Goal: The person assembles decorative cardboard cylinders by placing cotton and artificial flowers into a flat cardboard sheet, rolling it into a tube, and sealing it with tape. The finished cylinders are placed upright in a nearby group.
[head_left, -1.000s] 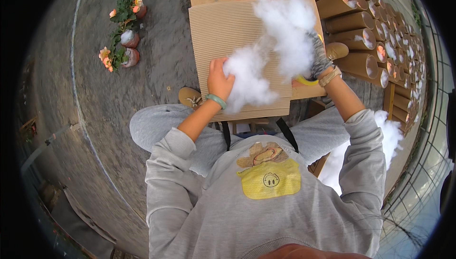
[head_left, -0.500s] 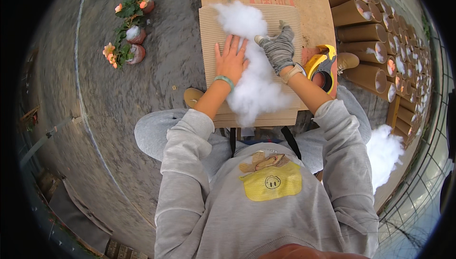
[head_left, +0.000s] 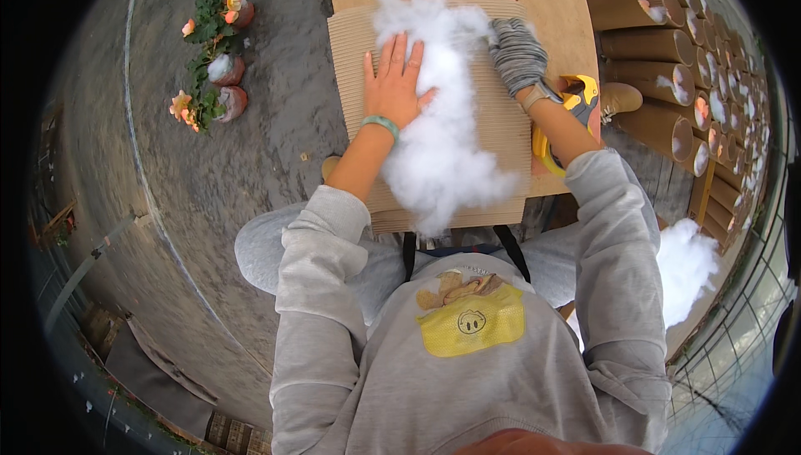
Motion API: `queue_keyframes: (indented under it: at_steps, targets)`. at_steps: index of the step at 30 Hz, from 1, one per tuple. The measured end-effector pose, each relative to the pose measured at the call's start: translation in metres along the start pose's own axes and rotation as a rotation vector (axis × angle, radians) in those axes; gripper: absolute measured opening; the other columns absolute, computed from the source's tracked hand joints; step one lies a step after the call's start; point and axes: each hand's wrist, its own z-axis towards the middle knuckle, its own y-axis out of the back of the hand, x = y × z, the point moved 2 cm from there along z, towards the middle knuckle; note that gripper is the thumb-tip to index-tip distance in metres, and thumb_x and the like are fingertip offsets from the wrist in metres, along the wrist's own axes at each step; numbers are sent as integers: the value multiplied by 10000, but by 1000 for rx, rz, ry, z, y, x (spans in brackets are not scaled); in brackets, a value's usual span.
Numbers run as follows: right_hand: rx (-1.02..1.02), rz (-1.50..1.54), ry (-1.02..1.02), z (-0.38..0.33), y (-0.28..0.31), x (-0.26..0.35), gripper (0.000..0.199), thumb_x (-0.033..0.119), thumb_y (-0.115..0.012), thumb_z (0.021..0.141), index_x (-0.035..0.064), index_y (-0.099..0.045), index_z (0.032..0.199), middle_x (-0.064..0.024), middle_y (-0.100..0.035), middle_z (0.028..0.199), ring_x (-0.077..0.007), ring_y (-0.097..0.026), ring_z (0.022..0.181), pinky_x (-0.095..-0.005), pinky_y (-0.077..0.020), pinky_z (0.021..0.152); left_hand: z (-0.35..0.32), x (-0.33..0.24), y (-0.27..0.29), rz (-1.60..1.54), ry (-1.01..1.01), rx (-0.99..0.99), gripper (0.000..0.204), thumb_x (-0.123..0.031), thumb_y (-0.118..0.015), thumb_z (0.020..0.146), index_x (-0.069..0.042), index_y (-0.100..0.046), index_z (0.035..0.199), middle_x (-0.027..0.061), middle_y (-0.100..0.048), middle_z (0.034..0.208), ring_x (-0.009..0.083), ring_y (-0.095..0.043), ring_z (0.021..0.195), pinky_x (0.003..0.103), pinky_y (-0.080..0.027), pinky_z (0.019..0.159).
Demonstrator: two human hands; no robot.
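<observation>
A long tuft of white fibre stuffing (head_left: pixel 442 134) lies over stacked sheets of corrugated cardboard (head_left: pixel 503 159). My left hand (head_left: pixel 392 84), bare with a green bangle at the wrist, rests flat on the stuffing's left side, fingers spread. At the stuffing's upper right edge, my right hand (head_left: pixel 517 56) in a grey glove has its fingers curled shut on a wisp of the stuffing; the fingertips are partly hidden. Beside my right wrist, partly covered by the forearm, is a yellow-and-black tape dispenser (head_left: pixel 581 96).
The cardboard lies on a brown table board (head_left: pixel 555 5). Many brown cardboard tubes (head_left: pixel 647 46), some with white stuffing and flowers inside, are stacked at right. More white stuffing (head_left: pixel 684 271) sits below them. Potted flowers (head_left: pixel 229 70) stand on the floor at left.
My right hand has moved up and right, its fingers closing, and the upper stuffing now spreads further right. My left hand has shifted slightly left and up, still flat.
</observation>
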Motion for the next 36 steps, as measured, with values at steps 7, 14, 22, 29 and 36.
queue_keyframes:
  at_steps: [7,14,22,29,36]
  targets:
    - [-404,85,531,-29,-23,55,335,305,-566,788,102,-597,1052,-138,-521,1203,-299,-456,1156,-487,-275,1033,6,-8,12,-20,57,117,848,-425,-687,660,-64,-350,1349,126,-261,1450,246,-156,1380,589,-89,1065]
    - [-371,-15,226,-42,-68,26,343,288,-572,758,55,-586,1010,-150,-536,1098,-334,-445,1123,-522,-267,1020,-3,9,-3,123,-55,6,575,-209,-619,757,-202,-445,1305,3,-314,1446,181,-264,1343,600,-135,1055]
    - [-310,301,62,-47,-8,14,385,270,-600,761,43,-560,1069,-144,-542,1052,-319,-507,1023,-450,-381,915,4,29,60,-104,-91,-113,590,-182,-586,779,-155,-398,1337,44,-343,1417,220,-284,1321,539,-127,1087]
    - [-170,155,481,-63,-20,50,406,279,-583,762,93,-560,1123,-134,-544,1155,-299,-478,1132,-425,-274,1057,-21,-30,34,-253,-41,-159,505,-144,-592,732,-86,-462,1216,106,-437,1266,266,-352,1252,531,-163,1066]
    - [-33,63,311,-61,-24,9,373,219,-583,780,56,-568,1116,-188,-529,1175,-347,-455,1140,-443,-315,1010,-36,-9,13,-101,89,-138,352,-179,-569,782,-109,-500,1120,100,-472,1195,266,-369,1231,543,-165,1059]
